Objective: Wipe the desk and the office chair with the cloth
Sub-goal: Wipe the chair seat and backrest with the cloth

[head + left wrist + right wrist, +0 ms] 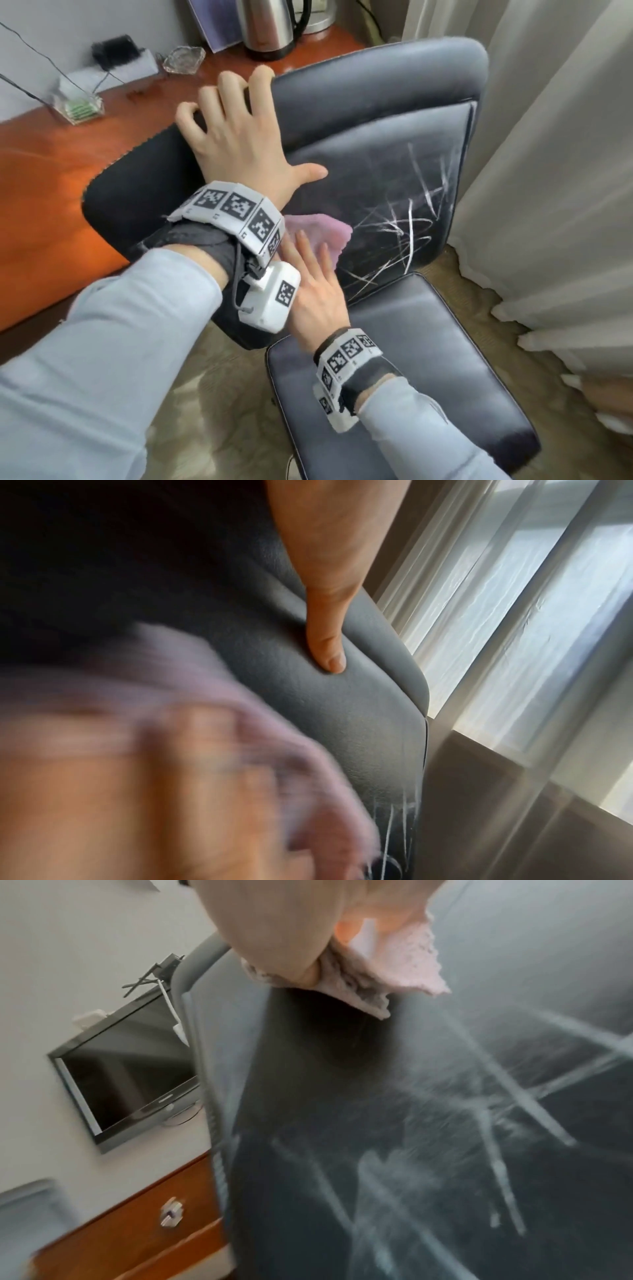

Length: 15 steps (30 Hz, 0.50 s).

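Note:
The dark grey office chair's backrest (376,154) carries white streaks (404,226) on its lower right. My left hand (236,130) grips the backrest's top left edge, fingers curled over it and the thumb (325,631) lying on the front. My right hand (315,274) presses a pink cloth (322,229) flat against the backrest with straight fingers, just left of the streaks. In the right wrist view the cloth (404,969) bunches under the hand above the streaks (496,1083). The left wrist view shows the cloth (205,696) blurred. The orange-brown desk (51,164) lies to the left.
On the desk stand a steel kettle (267,27), a glass ashtray (183,60), a clear holder (78,106) and a power strip with cables (113,61). Pale curtains (548,171) hang close on the right. The chair seat (428,359) is below, over carpet.

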Each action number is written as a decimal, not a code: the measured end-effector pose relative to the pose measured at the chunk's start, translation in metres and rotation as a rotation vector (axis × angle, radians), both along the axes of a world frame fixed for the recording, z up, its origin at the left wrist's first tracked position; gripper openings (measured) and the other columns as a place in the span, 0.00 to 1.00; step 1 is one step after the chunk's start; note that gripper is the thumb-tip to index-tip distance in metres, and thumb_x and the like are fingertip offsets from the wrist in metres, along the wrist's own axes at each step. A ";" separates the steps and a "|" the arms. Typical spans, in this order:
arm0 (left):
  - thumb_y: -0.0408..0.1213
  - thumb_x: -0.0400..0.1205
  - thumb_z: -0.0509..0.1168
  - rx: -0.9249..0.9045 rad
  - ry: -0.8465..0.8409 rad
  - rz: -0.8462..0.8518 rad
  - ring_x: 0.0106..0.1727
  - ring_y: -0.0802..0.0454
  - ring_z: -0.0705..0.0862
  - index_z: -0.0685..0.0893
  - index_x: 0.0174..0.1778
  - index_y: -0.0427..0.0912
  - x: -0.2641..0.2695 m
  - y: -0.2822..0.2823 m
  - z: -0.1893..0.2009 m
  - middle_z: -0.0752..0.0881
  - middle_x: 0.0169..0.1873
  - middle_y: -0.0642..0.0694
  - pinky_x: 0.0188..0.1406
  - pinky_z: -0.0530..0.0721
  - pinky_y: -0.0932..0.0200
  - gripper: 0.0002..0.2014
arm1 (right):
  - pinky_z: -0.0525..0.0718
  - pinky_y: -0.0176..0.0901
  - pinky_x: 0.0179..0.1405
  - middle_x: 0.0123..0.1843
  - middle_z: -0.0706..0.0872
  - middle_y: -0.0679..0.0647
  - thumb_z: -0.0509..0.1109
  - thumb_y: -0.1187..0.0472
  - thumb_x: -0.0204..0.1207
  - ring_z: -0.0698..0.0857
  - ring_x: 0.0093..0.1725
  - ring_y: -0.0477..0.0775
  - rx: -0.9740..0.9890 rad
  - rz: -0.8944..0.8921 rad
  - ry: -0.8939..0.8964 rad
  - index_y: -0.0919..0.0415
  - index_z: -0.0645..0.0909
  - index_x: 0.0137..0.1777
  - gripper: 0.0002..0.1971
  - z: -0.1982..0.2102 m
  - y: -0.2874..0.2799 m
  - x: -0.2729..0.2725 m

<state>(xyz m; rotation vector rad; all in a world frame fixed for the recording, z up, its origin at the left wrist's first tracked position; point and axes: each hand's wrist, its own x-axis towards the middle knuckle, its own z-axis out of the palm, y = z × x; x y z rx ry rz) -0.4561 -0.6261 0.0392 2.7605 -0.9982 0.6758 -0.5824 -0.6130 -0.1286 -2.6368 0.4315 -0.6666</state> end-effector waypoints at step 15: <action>0.77 0.53 0.74 0.116 0.020 -0.019 0.64 0.35 0.75 0.68 0.74 0.43 -0.018 -0.090 0.004 0.75 0.65 0.37 0.63 0.69 0.35 0.59 | 0.60 0.71 0.80 0.87 0.56 0.58 0.69 0.70 0.74 0.54 0.86 0.67 0.013 0.078 -0.092 0.58 0.63 0.84 0.37 -0.024 -0.097 -0.041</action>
